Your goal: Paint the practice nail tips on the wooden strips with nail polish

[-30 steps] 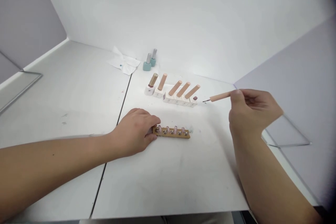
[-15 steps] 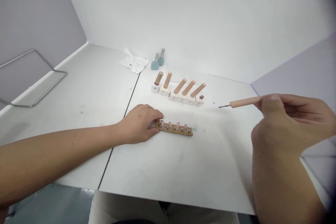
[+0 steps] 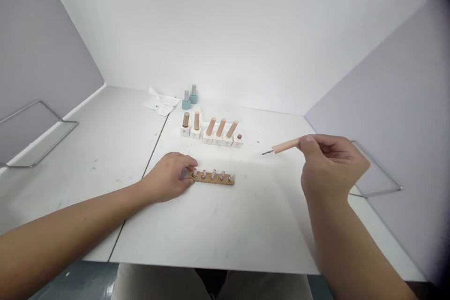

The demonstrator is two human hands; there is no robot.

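white booth w/ pale purple side panels [image 3: 386,103] around a white desk [image 3: 211,239], a thin wire frame [image 3: 38,136] off to the left. near centre, the left hand [image 3: 167,177] has its fingers curled at the left end of a wooden strip [image 3: 211,178] lying flat on the desk, w/ a row of metal studs & small pink tips; fingers touch it, can't tell how firm the hold is. right hand [image 3: 332,164] is to the right, thumb & fingers together, pinching a wood-handled dotting tool [image 3: 284,147] above the desk, metal tip pointing left, well apart from the strip. far side: white blocks w/ wooden dowels [image 3: 218,139] in a row, a gel polish bottle [image 3: 185,125] at their left end, two teal bottles [image 3: 190,98] & a crumpled tissue [image 3: 160,102] beyond. risk: a careless reach w/ the tip could knock the dowels over; a hard press could slide the strip.
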